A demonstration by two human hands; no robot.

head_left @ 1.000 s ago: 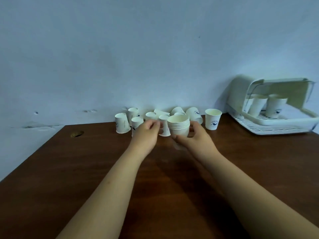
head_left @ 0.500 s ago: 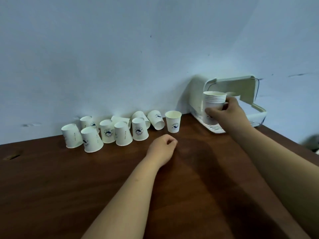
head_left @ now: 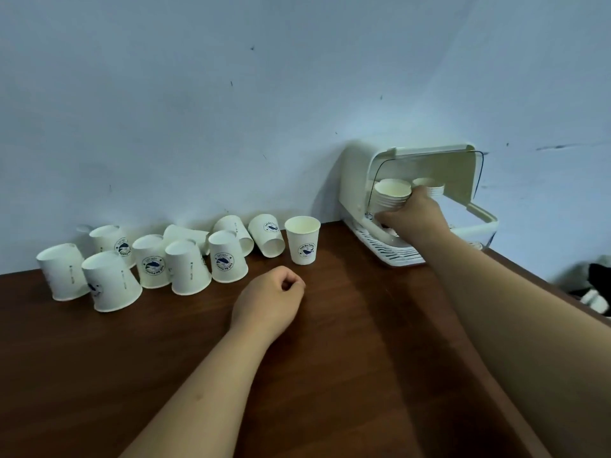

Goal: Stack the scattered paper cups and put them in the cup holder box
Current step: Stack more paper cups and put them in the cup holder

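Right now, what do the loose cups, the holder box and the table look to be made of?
Loose cups: thin matte white paper by the look, with printed blue logos and a side seam on some. Holder box: likely moulded plastic, cream, smooth with a slight sheen, slotted drain base. Table: dark brown wood or wood-look laminate, faint grain, soft gloss; can't tell which.

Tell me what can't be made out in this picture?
Head view, the only one:
- Base of the stack of white paper cups: hidden by the right hand.
- Second cup stack inside the white plastic cup holder box: mostly behind that hand.
- Black-and-white object: cut off by the right edge.
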